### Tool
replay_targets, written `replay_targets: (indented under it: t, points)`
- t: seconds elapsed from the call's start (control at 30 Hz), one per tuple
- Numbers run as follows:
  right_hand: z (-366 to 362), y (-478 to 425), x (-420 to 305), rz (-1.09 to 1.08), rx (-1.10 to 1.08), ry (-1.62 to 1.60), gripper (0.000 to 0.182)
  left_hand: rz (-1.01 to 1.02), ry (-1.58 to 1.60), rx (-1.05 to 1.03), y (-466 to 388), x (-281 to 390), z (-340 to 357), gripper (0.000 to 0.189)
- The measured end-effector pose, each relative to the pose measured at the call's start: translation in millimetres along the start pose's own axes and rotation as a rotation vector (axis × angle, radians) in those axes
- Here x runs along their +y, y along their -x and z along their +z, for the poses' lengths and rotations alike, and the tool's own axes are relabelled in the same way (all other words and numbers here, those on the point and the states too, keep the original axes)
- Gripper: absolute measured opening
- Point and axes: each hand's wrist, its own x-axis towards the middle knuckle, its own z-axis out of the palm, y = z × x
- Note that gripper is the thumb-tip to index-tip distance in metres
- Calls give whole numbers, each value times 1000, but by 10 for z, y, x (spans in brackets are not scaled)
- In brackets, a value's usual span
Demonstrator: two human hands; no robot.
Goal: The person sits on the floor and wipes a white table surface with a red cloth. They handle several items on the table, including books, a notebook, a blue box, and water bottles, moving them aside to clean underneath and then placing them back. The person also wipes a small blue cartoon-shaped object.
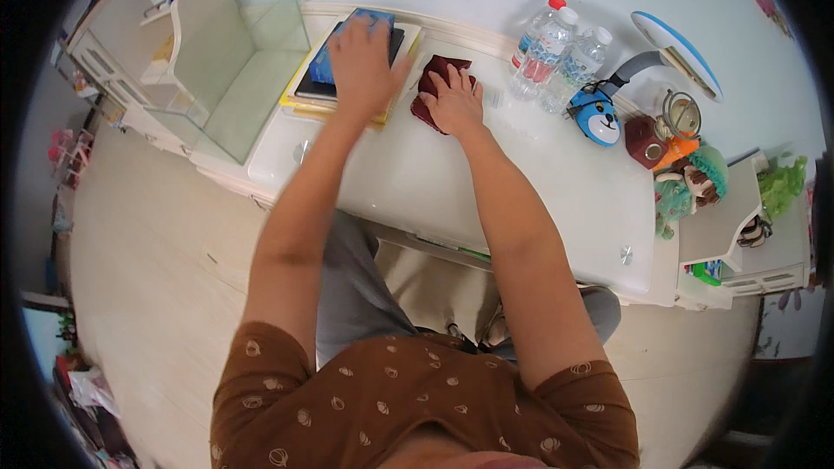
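Note:
My left hand point(366, 65), slightly blurred, is over a blue box or book point(320, 65) at the top of a stack; its fingers are apart, and whether it touches or grips the blue item cannot be told. Beneath lie a black notebook point(313, 88) and several yellow-edged books or papers point(290, 96). On the white desk point(417, 176), to the right of the stack, my right hand point(456, 101) rests with spread fingers on a dark red cloth point(425, 111), pressing it flat against the glossy top.
Several plastic bottles point(550, 52) stand at the back right, beside a blue dog-faced desk lamp point(599, 120). Further right are a dark red container point(645, 142) and a doll point(690, 185). A glass-sided shelf point(244, 91) borders the desk at left.

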Motion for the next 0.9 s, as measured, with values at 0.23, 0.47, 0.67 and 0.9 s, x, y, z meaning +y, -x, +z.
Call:
replay_targets:
  t: [0.23, 0.47, 0.67, 0.9]
  points:
    - [80, -463, 191, -15, 41, 67, 63, 118, 400, -351, 1166, 551, 12, 41]
    - [109, -546, 285, 85, 97, 1, 64, 135, 332, -432, 1114, 579, 56, 41]
    - [65, -39, 381, 114, 138, 39, 65, 123, 357, -369, 1116, 562, 88, 35]
    - [-102, 1000, 464, 57, 138, 7, 65, -38, 961, -313, 1112, 851, -320, 21]
